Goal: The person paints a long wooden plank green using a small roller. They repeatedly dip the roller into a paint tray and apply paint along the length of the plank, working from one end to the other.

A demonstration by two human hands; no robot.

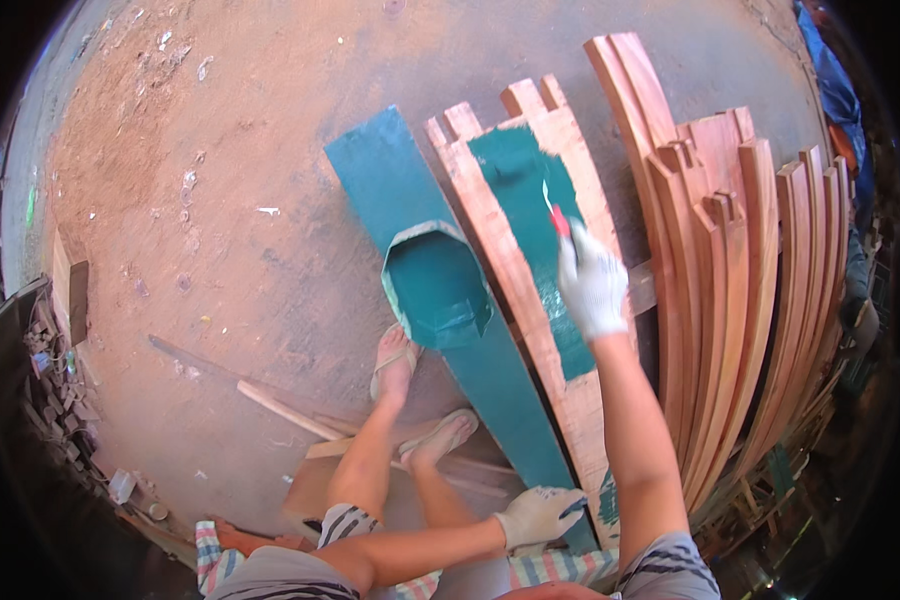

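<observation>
My right hand point(592, 285), in a white knit glove, is closed around the red handle of a paint roller point(560, 220). The roller's dark, paint-covered head rests on a pale wooden panel point(595, 410), whose middle is coated in wet green paint point(530, 215) with bare wood around it. Left of it lies a long blue-green board point(500, 410). A many-sided tub point(391, 272) holding green paint stands on this board. My left hand point(538, 516), gloved with dark-stained fingertips, lies with its fingers outstretched near the board's close end and appears to hold nothing.
Several curved wooden pieces point(750, 260) stand in stacked rows at the right. Wooden strips point(285, 408) lie on the dirt floor point(240, 250) by my sandalled feet point(398, 365). Wood scraps point(55, 395) are piled at the far left, and blue sheeting point(828, 75) hangs at the upper right.
</observation>
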